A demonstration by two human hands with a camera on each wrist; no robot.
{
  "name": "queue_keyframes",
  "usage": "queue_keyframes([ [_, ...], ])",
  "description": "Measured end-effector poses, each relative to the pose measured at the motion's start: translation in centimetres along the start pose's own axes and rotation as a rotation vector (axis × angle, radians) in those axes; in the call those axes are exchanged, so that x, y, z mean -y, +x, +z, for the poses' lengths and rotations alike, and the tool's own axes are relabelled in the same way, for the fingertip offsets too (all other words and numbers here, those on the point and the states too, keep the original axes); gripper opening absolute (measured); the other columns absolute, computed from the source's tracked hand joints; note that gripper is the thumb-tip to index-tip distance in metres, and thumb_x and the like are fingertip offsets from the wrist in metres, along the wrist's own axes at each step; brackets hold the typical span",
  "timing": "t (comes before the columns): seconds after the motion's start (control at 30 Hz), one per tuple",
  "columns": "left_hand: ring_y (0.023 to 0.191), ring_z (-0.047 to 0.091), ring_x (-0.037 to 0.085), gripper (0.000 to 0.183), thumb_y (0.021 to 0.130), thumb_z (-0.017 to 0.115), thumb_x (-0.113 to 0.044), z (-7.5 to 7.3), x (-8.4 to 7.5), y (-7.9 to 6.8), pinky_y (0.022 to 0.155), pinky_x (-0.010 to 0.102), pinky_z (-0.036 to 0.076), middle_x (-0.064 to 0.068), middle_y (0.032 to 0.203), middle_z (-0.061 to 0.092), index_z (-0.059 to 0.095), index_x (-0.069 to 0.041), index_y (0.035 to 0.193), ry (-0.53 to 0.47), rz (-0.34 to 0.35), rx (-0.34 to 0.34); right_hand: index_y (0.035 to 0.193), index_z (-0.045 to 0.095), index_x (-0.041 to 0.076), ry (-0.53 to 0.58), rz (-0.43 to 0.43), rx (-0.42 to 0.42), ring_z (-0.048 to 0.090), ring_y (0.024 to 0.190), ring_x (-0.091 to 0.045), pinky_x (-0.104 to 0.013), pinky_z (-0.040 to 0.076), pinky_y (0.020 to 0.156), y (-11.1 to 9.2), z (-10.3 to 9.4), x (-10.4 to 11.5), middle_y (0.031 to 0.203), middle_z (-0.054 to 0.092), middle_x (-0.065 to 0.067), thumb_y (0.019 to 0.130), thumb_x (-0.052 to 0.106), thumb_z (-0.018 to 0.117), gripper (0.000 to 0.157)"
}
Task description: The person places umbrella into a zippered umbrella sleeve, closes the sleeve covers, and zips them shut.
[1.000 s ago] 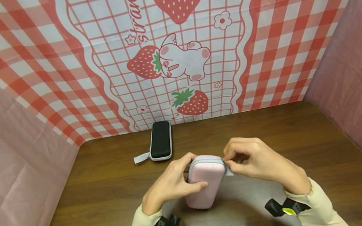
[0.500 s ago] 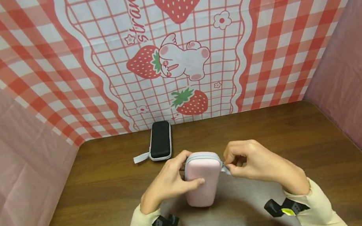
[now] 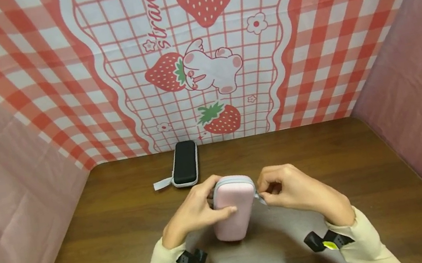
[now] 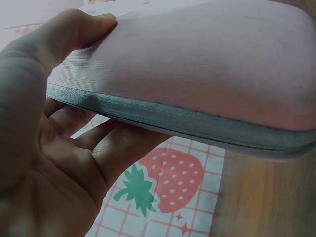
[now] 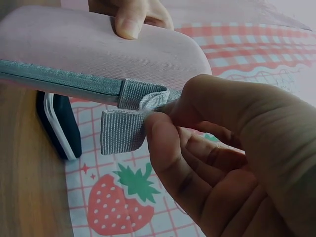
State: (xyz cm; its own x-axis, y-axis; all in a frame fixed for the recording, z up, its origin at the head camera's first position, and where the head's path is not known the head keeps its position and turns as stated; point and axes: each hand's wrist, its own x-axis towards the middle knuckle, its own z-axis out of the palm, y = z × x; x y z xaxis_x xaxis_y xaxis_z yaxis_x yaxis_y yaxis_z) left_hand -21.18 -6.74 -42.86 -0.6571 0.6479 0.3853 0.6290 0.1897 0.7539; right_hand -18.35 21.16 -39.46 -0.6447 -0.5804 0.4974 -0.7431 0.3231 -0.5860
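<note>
A pink zippered case [image 3: 234, 213] with a grey zipper band stands nearly upright between the two hands. My left hand [image 3: 194, 208] grips it from the left side, the thumb lying across the pink face and the fingers behind. The left wrist view shows that thumb on the pink shell [image 4: 207, 59] above the zipper band. On the right edge, my right hand [image 3: 298, 189] pinches a grey fabric strap [image 5: 123, 132] between thumb and forefinger. The zipper's pull is hidden by these fingertips.
A black zippered case [image 3: 184, 163] with a pale trim and a grey strap lies at the back left of the brown wooden table [image 3: 136, 237]. Behind it hangs a strawberry-print cloth [image 3: 205, 99]; pink cloth [image 3: 413, 111] covers the sides.
The pink case has shifted slightly up and left and stands a little straighter. The right hand has moved a little left with the strap in its pinch.
</note>
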Motion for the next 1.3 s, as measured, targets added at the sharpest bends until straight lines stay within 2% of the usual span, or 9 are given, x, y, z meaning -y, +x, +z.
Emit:
queue_keyframes([
  [0.5,0.091,0.072,0.012,0.053,0.085,0.084,-0.015,-0.1,0.1,0.0,0.07,0.028,0.062,0.01,0.105,0.073,0.057,-0.006,0.13,-0.027,-0.057,0.032,0.083,0.073,0.015,-0.117,-0.006,0.01,0.061,0.071,0.003,-0.015,0.053,0.06,-0.1,-0.3,-0.2,0.081,0.068,0.01,0.08,-0.006,0.078,0.022],
  [0.63,0.092,0.072,0.011,0.054,0.085,0.084,-0.015,-0.2,-0.1,0.0,0.071,0.028,0.062,0.009,0.106,0.073,0.057,-0.007,0.132,-0.019,-0.071,0.041,0.086,0.075,0.014,-0.115,-0.012,0.008,0.064,0.074,0.001,-0.017,0.056,0.062,-0.1,-0.4,-0.2,0.082,0.069,0.008,0.08,-0.007,0.078,0.022],
  [0.73,0.09,0.07,0.009,0.054,0.084,0.084,-0.016,-0.2,-0.2,0.0,0.073,0.026,0.061,0.008,0.106,0.073,0.058,-0.007,0.131,0.027,-0.064,0.055,0.088,0.074,0.014,-0.127,-0.012,-0.004,0.065,0.075,-0.001,-0.02,0.057,0.062,-0.1,-0.5,-0.3,0.084,0.07,0.007,0.081,-0.005,0.08,0.022],
  [0.83,0.09,0.068,0.009,0.053,0.084,0.084,-0.017,0.0,-0.2,0.2,0.075,0.025,0.059,0.006,0.106,0.072,0.059,-0.006,0.13,0.09,-0.043,0.075,0.102,0.072,0.012,-0.149,0.008,-0.03,0.065,0.078,-0.005,-0.023,0.057,0.064,-0.1,-0.5,-0.1,0.091,0.07,0.004,0.081,0.0,0.082,0.026],
  [1.0,0.096,0.066,0.011,0.055,0.085,0.084,-0.017,0.7,0.0,0.5,0.081,0.024,0.056,0.006,0.112,0.072,0.059,-0.003,0.133,0.16,0.02,0.111,0.134,0.061,0.006,-0.154,0.024,-0.007,0.069,0.092,-0.012,-0.027,0.059,0.074,0.4,0.3,0.7,0.112,0.069,-0.003,0.086,0.01,0.083,0.053],
  [1.17,0.096,0.067,0.012,0.057,0.085,0.084,-0.018,1.5,0.3,0.8,0.08,0.024,0.056,0.007,0.113,0.072,0.059,-0.003,0.134,0.169,0.068,0.094,0.136,0.061,0.003,-0.202,0.02,0.027,0.068,0.102,-0.013,-0.034,0.059,0.082,0.5,1.1,1.0,0.127,0.069,-0.009,0.09,0.013,0.079,0.05],
  [1.23,0.095,0.067,0.013,0.057,0.086,0.084,-0.021,1.7,0.5,0.7,0.079,0.023,0.056,0.006,0.111,0.072,0.059,-0.005,0.134,0.164,0.047,0.074,0.135,0.062,0.003,-0.221,0.037,0.023,0.066,0.101,-0.012,-0.034,0.058,0.081,0.3,1.2,0.9,0.127,0.069,-0.009,0.091,0.013,0.077,0.048],
  [1.3,0.097,0.069,0.014,0.057,0.087,0.084,-0.023,2.0,0.7,0.5,0.078,0.024,0.057,0.005,0.11,0.072,0.058,-0.006,0.135,0.145,-0.002,0.064,0.135,0.063,0.005,-0.225,0.061,0.016,0.064,0.099,-0.011,-0.032,0.057,0.08,-0.1,1.1,0.5,0.125,0.069,-0.006,0.091,0.014,0.076,0.046],
])
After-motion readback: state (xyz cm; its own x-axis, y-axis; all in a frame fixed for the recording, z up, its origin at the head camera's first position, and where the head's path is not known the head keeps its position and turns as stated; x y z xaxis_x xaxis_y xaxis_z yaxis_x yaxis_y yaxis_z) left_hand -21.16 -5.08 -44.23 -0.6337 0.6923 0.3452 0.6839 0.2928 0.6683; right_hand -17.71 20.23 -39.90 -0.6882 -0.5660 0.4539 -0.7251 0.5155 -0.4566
